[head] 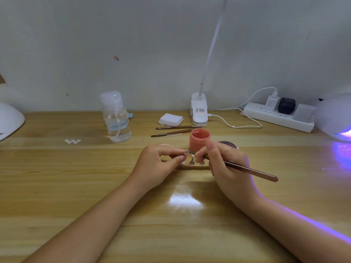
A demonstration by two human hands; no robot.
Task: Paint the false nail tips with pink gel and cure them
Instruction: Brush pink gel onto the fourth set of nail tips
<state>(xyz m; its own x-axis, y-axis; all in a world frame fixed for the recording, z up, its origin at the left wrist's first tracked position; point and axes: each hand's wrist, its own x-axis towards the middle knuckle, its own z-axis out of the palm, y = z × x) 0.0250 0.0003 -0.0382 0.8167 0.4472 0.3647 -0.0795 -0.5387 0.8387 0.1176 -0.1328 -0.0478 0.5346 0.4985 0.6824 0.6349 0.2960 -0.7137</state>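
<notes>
Left hand [159,164] pinches a small nail tip [186,153] between thumb and forefinger, lifted just above the stand [192,165], presumably to steady it for the stroke; right hand [226,162] grips the brush [250,170] pen-style, fingers curled round the shaft, bristle end meeting the tip between the 2 hands, handle trailing out to the right; whether gel is already on the tip is too small to tell. Open pink gel jar [199,139] sits just beyond the right hand's fingers, likely kept close for reloading; a dark lid [228,144] shows just behind the right hand. Lit curing lamp [334,118] is well off to the right of the right hand, violet glow spilling onto the table [76,186] and right forearm; path to it looks free apart from the jar. Beyond both hands: 2 spare brushes [176,130], a wipe stack [171,118], a clip lamp [199,109]; beyond the left hand a pump bottle [116,118] and 5 loose white tips [73,141]; a power strip [279,116] beyond the right hand; a second white dome [9,120] far left.
</notes>
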